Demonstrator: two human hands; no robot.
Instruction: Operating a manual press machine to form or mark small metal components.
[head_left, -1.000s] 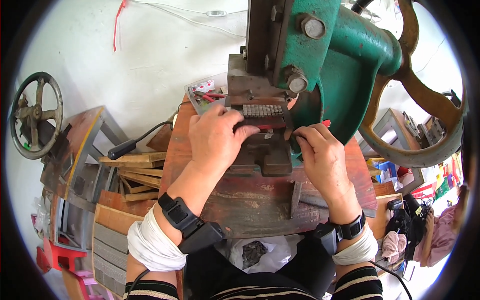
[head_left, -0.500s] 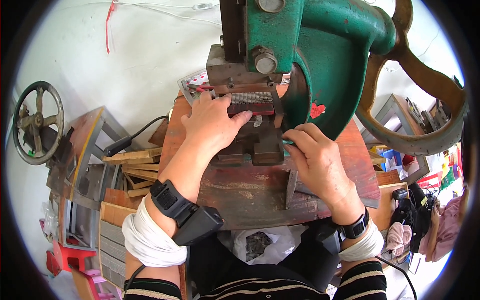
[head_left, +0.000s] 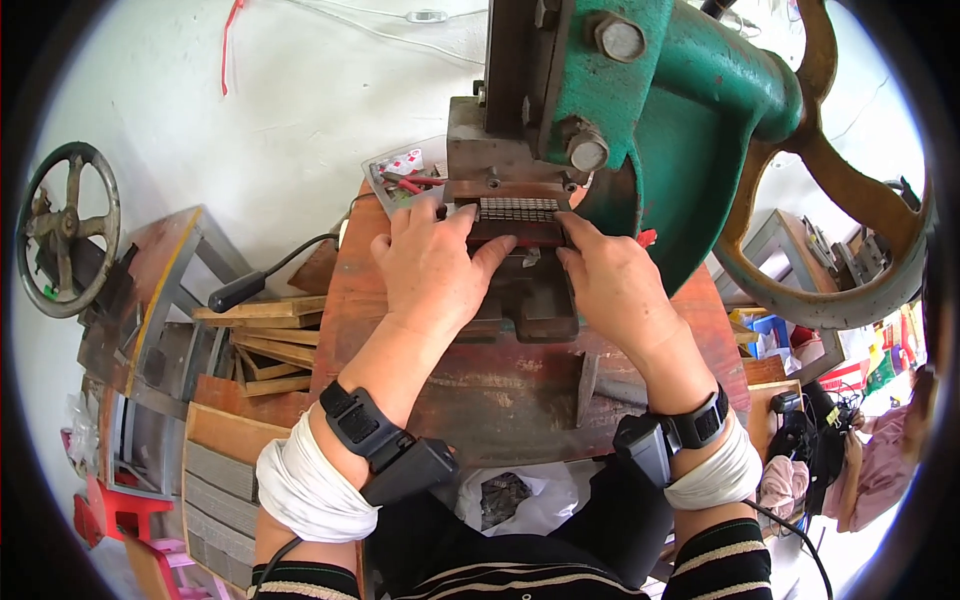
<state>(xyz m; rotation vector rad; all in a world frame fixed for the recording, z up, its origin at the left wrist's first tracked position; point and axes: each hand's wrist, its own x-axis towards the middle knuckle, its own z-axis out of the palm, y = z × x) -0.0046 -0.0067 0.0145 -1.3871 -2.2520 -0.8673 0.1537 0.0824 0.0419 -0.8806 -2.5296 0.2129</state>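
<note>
A toothed metal strip [head_left: 517, 209] lies under the ram of a green press [head_left: 660, 120], on a dark die block [head_left: 525, 290]. My left hand [head_left: 432, 268] rests on the block with its fingertips pinching the strip's left end. My right hand [head_left: 612, 283] holds the strip's right end with thumb and fingers. Both wrists wear black bands, with white cuffs over the forearms. A small red piece [head_left: 646, 238] shows just right of my right fingers.
The press stands on a worn reddish bench [head_left: 500, 390], with a large spoked flywheel [head_left: 850, 240] at right. A small tray of bits [head_left: 400, 175] sits behind my left hand. Wooden slats [head_left: 265, 340] and a grey handwheel [head_left: 65, 230] are at left. A white bag [head_left: 515, 500] lies by my lap.
My right hand has moved up from the bench's right side onto the right end of the strip. My left hand stays on the left end. The view has shifted closer.
</note>
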